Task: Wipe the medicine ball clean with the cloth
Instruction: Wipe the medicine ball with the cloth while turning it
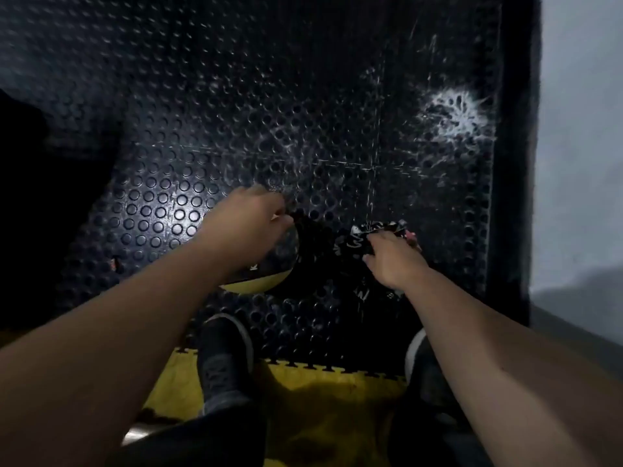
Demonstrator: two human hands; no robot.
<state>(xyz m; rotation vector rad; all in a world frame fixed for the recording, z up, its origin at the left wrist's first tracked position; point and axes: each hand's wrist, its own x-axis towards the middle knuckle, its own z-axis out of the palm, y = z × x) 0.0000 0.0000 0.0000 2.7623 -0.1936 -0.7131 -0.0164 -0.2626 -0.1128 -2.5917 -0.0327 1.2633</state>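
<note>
Head view: the medicine ball (266, 278), black with a yellow band, is seen on the studded black floor mat (161, 210), just ahead of two dark shoes (224, 362) and largely hidden under the left forearm. A dark patterned cloth (340, 254) is stretched between both hands, apparently being spread so that it can be drawn over the ball. One edge is pinched by the left hand (251, 215), its grip narrow; the other end is bunched under the curled fingers of the right hand (392, 261). Both arms are extended forward and downward, wrists bent.
</note>
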